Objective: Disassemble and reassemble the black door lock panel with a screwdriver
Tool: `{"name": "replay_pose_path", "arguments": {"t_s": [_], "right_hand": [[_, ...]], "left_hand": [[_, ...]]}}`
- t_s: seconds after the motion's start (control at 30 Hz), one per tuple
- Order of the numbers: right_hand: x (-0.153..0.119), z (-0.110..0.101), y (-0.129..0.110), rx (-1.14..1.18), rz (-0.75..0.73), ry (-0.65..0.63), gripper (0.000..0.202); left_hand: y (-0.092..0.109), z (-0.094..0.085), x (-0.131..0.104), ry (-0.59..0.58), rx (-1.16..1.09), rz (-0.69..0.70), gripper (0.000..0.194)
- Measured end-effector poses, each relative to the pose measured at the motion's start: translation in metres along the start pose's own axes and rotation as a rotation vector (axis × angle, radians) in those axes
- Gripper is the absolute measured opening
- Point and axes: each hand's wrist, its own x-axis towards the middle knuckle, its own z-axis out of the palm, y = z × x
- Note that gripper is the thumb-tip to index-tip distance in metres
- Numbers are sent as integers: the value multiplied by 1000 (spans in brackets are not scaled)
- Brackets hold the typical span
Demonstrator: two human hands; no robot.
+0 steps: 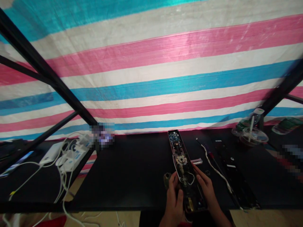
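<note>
A long, narrow electronic housing (182, 160), probably a smart door lock panel, lies open-faced in front of me. At its far end sits a blue circuit board (174, 136), with a round metal disc (182, 160) midway along and a brass-coloured part (190, 204) at the near end. My left hand (174, 197) grips its left edge, fingers curled around the side. Along the opposite edge, my right hand (206, 186) holds it too. A dark rounded part (167, 178) rests just left of my left hand. Beyond my right fingertips lies a small clear packet (197, 161).
To the right are a white cable (214, 167), a screwdriver (210, 153) and a long black cover plate (236, 176). A plastic cup with a straw (254, 136) stands at the back right. Power strips with tangled white cables (72, 159) occupy the left table. Black frame bars (50, 78) slant overhead.
</note>
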Motion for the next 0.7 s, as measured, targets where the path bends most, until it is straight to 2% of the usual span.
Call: {"name": "replay_pose_path", "arguments": {"t_s": [0.13, 0.33, 0.7], "right_hand": [[1, -1, 4, 14, -24, -1, 52], [2, -4, 7, -25, -35, -3, 57], [-3, -1, 10, 77, -9, -40, 65]], "left_hand": [[-5, -1, -2, -3, -16, -5, 71], [-3, -1, -2, -69, 14, 39, 64], [-10, -1, -7, -103, 48, 38, 63]]}}
